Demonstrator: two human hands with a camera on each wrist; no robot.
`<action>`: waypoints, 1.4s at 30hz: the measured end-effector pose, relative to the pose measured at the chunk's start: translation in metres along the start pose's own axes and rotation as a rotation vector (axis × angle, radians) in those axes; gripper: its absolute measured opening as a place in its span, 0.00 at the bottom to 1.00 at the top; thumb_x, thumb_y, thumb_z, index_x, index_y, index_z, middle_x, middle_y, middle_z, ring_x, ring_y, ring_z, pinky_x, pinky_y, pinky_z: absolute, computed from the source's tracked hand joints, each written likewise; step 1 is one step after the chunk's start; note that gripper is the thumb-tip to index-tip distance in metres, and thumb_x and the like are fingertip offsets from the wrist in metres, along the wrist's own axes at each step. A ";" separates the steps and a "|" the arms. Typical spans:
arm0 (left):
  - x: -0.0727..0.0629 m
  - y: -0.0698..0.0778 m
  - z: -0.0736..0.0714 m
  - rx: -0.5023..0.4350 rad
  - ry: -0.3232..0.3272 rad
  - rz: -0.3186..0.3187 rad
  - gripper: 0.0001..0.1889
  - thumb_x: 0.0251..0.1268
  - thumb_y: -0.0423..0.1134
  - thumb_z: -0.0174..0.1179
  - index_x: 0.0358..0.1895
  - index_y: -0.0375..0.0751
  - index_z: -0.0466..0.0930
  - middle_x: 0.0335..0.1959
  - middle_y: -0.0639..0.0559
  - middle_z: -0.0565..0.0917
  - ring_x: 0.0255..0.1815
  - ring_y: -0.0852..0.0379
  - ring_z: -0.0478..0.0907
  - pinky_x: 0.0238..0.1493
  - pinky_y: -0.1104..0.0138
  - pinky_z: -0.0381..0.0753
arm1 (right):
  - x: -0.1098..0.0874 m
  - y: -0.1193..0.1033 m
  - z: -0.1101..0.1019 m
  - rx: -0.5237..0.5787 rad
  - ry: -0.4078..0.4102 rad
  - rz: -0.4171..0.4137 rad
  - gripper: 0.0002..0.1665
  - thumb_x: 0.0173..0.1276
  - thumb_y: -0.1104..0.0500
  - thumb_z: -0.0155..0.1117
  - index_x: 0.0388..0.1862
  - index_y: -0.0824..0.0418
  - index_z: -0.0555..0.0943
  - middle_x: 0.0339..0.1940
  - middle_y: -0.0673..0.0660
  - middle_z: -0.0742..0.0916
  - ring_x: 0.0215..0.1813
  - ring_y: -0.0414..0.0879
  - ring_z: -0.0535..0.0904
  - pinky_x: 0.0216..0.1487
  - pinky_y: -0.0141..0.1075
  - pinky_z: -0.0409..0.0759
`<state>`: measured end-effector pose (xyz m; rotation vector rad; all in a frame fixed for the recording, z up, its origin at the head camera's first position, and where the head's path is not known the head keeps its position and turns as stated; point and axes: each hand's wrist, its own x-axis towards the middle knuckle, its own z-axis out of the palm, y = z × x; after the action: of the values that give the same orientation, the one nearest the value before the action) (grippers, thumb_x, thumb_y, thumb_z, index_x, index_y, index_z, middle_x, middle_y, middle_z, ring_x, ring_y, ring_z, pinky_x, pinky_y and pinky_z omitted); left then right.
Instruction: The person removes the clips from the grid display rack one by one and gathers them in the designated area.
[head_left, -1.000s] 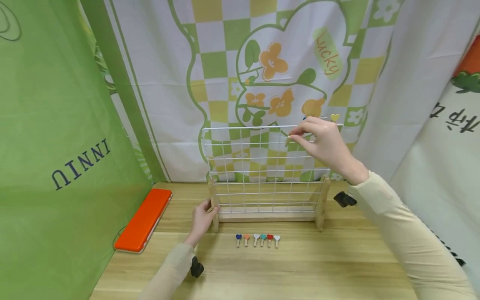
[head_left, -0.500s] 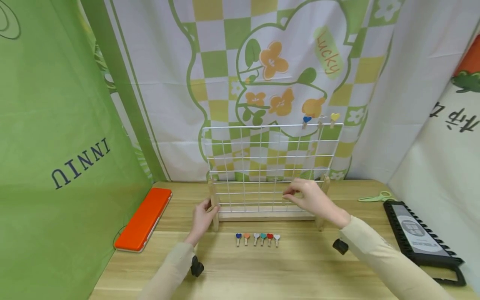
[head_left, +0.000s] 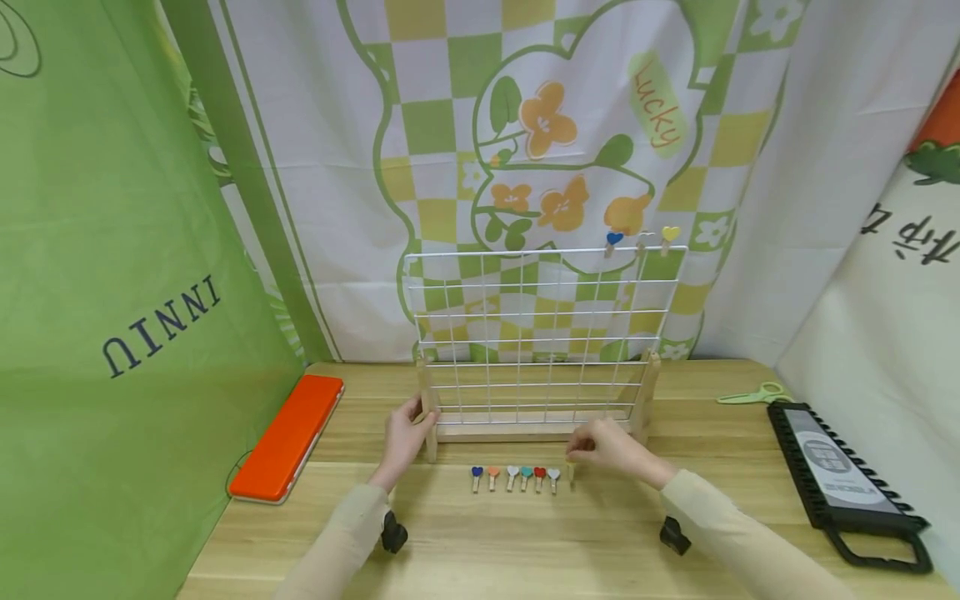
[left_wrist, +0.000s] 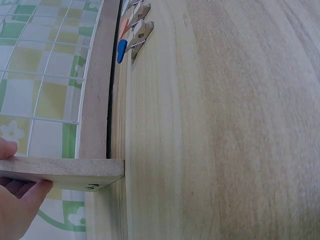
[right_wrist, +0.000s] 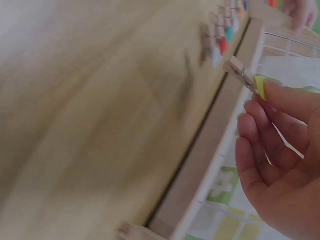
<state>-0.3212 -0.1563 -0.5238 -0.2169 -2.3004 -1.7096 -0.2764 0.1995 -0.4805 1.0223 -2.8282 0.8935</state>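
My right hand (head_left: 611, 447) pinches a small wooden clothespin (right_wrist: 243, 76) by its yellow heart end. In the head view it is just right of a row of heart clothespins on the table: dark blue (head_left: 477, 473), orange (head_left: 493, 473), white, teal (head_left: 527, 474), red (head_left: 540, 472) and white (head_left: 554, 475). Behind the row stands a white wire grid (head_left: 521, 313) on a wooden base. My left hand (head_left: 405, 437) grips the left wooden upright (left_wrist: 75, 168), thumb and fingers on opposite sides. On the grid's top bar, toward the right, sit a blue heart clothespin (head_left: 614, 239), a pale one and a yellow one (head_left: 671, 234).
An orange-red case (head_left: 288, 440) lies at the table's left. Green scissors (head_left: 754, 394) and a black-edged item with a grey label (head_left: 843, 467) lie at the right. Patterned curtains (head_left: 540, 125) hang behind and at the sides.
My right hand has come down from the top of the grid to the table beside the clothespin row, still holding the yellow clothespin. The left hand stays on the upright.
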 end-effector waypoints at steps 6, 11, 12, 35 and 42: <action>0.000 -0.001 0.000 -0.010 -0.002 -0.001 0.21 0.64 0.26 0.63 0.60 0.24 0.76 0.57 0.29 0.82 0.63 0.35 0.78 0.62 0.50 0.81 | -0.002 0.008 0.010 0.031 -0.052 0.053 0.04 0.65 0.60 0.69 0.33 0.60 0.88 0.30 0.52 0.90 0.30 0.30 0.79 0.30 0.23 0.80; 0.001 -0.001 0.001 0.006 0.001 -0.001 0.21 0.65 0.26 0.62 0.60 0.22 0.75 0.56 0.28 0.81 0.63 0.34 0.77 0.62 0.49 0.81 | -0.001 0.014 0.015 0.089 -0.093 0.077 0.05 0.66 0.61 0.68 0.34 0.62 0.88 0.30 0.53 0.90 0.29 0.31 0.78 0.29 0.23 0.79; 0.001 -0.001 0.001 0.009 0.002 -0.006 0.21 0.65 0.26 0.62 0.60 0.22 0.75 0.57 0.28 0.81 0.63 0.33 0.77 0.62 0.48 0.80 | 0.000 0.016 0.017 0.102 -0.098 0.077 0.06 0.66 0.61 0.68 0.34 0.63 0.88 0.29 0.53 0.90 0.28 0.31 0.77 0.28 0.23 0.78; 0.000 0.001 0.000 0.017 0.005 0.007 0.20 0.64 0.27 0.63 0.59 0.22 0.76 0.55 0.27 0.82 0.61 0.33 0.78 0.60 0.49 0.82 | 0.001 0.026 0.027 0.161 -0.129 0.106 0.06 0.67 0.61 0.67 0.37 0.62 0.87 0.33 0.54 0.90 0.32 0.34 0.80 0.32 0.23 0.80; -0.001 0.003 -0.001 0.026 0.003 -0.004 0.20 0.63 0.26 0.63 0.58 0.23 0.77 0.55 0.29 0.82 0.61 0.34 0.79 0.60 0.50 0.83 | -0.001 0.025 0.023 0.142 -0.122 0.098 0.05 0.67 0.61 0.67 0.37 0.62 0.87 0.34 0.55 0.90 0.33 0.36 0.81 0.33 0.23 0.80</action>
<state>-0.3192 -0.1559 -0.5210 -0.2047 -2.3210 -1.6799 -0.2859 0.2039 -0.5124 0.9914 -2.9758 1.0912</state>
